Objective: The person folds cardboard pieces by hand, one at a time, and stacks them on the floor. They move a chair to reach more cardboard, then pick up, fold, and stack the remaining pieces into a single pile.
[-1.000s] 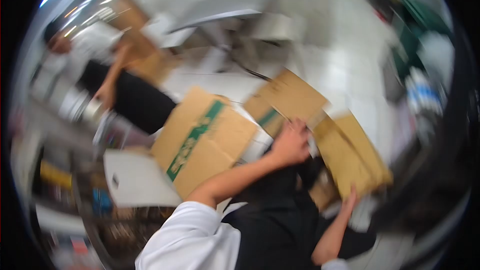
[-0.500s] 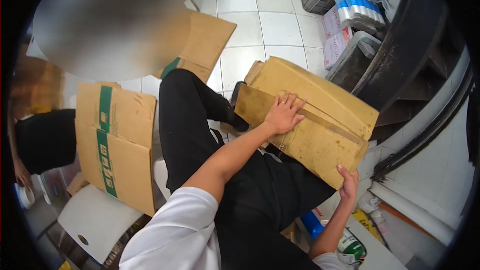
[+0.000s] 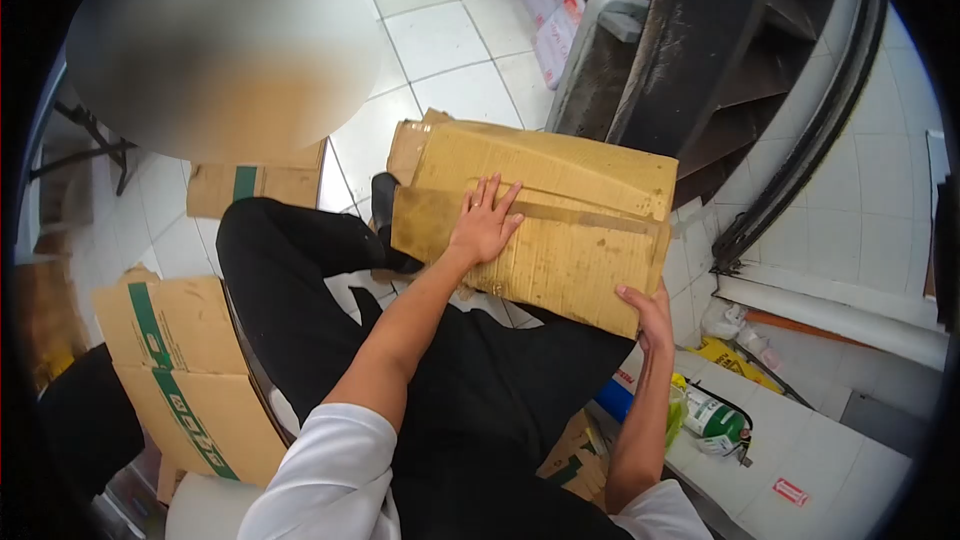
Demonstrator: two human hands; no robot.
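A worn brown cardboard box with a strip of tape across its top rests on my lap, over my black trousers. My left hand lies flat on the box's top, fingers spread, near its left end. My right hand grips the box's near right corner from below. Both of my arms come out of white sleeves.
A flattened carton with green tape leans at lower left. Another carton lies on the white tiled floor. A dark stair frame and grey crate stand behind the box. Wrapped packs and small bottles sit nearby.
The view has swung and steadied from a blurred frame. The box has turned more level on my lap. My left hand stayed on top; my right hand stayed at the near corner.
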